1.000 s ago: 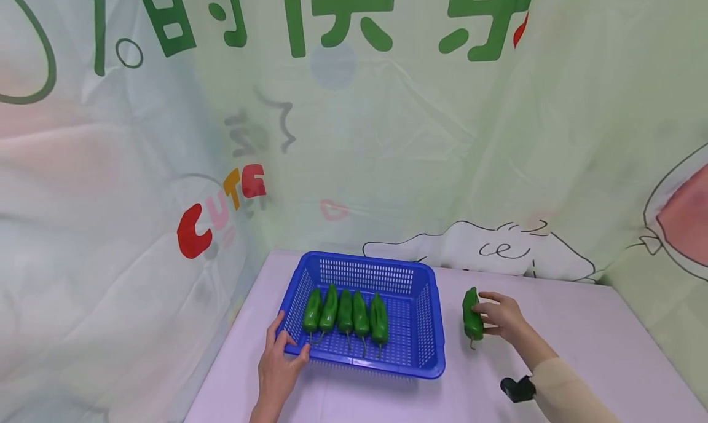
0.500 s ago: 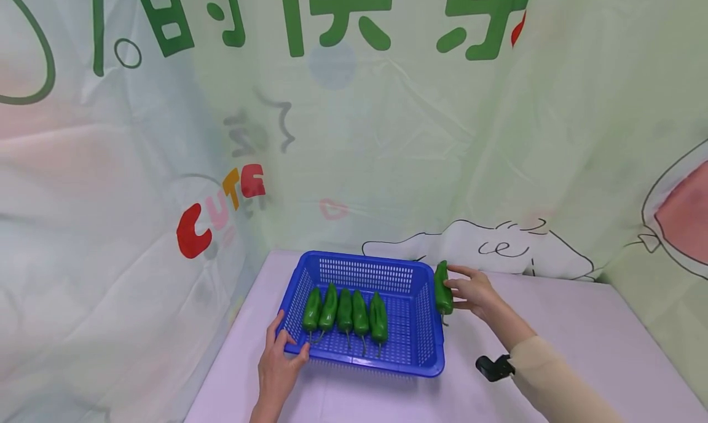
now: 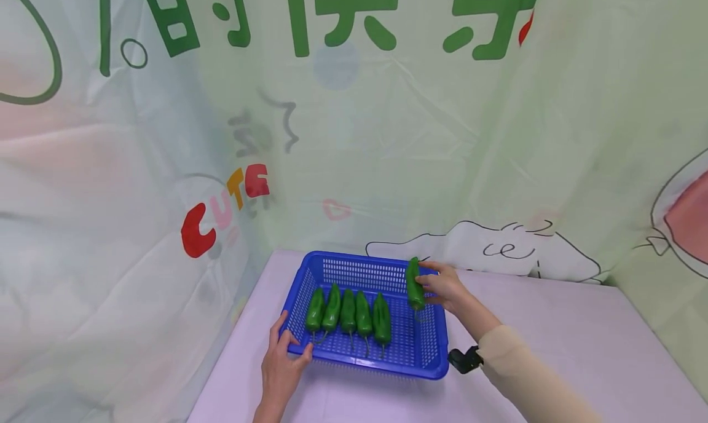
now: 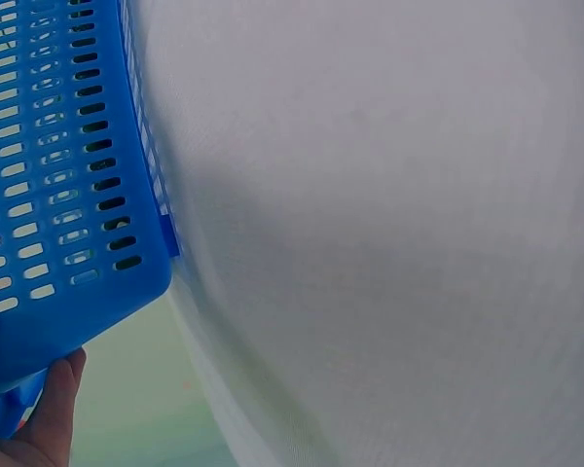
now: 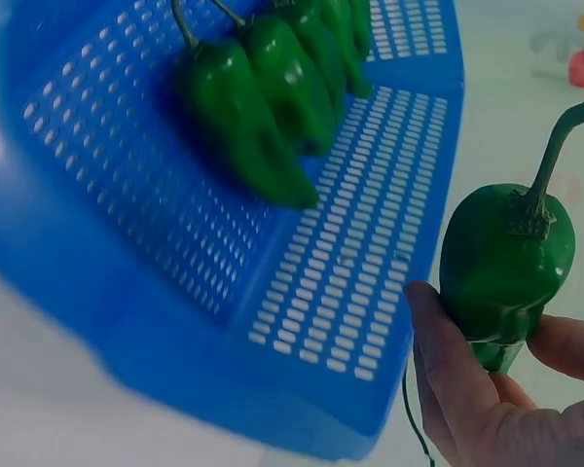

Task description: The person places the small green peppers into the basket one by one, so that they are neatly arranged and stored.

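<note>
My right hand (image 3: 445, 287) grips a green pepper (image 3: 413, 284) between thumb and fingers, above the right end of a blue plastic basket (image 3: 387, 366). Close up in the right wrist view, the held pepper (image 5: 506, 253) has its curved stem towards the camera. Several more green peppers (image 3: 348, 311) lie side by side in a row in the basket's left and middle part, stems towards me. At the basket's near left corner my left hand (image 3: 281, 369) grips the rim. In the left wrist view, part of that hand (image 4: 54, 413) shows below the basket's slotted wall (image 4: 68, 195).
The basket stands on a pale lilac tabletop (image 3: 542, 337). Printed cloth (image 3: 387, 165) hangs as a backdrop behind and at both sides. A black wrist device (image 3: 464, 360) sits at the right sleeve, close to the basket's right rim.
My right hand has carried the pepper leftwards, from beside the basket on the right, across its right rim to over its inside. The left hand and the basket have stayed put.
</note>
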`<state>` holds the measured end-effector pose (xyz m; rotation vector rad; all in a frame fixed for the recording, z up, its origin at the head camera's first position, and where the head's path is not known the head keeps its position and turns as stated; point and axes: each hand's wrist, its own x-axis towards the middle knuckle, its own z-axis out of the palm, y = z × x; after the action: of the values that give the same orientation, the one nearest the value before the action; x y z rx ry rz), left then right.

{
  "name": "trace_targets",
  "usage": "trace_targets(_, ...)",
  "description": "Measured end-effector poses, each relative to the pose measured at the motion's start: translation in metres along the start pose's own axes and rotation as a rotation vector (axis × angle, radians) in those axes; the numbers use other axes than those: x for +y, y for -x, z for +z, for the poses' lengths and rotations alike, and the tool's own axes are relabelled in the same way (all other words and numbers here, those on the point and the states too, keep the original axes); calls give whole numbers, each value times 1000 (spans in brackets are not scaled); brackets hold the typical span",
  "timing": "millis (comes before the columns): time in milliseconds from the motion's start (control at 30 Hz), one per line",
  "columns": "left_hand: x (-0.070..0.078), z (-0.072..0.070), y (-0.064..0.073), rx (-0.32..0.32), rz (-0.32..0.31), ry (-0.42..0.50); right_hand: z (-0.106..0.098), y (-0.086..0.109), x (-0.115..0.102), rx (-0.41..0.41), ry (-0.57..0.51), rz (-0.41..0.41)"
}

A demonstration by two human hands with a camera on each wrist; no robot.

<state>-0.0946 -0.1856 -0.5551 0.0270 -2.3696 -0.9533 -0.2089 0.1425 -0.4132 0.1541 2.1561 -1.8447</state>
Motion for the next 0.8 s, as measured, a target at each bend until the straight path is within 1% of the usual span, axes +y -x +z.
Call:
trace_targets(200, 1, -1, 0, 8, 14, -1, 19, -8, 3, -10, -35, 21)
trace_targets(367, 1, -1, 0, 11, 18, -3, 29, -14, 7, -14, -40, 44)
trace_targets(600, -1, -1, -1, 15, 12, -7, 38, -25, 24, -7, -16, 70)
trace_targets(800, 0, -1, -1, 3, -12, 0, 43, -34, 38, 16, -16, 126)
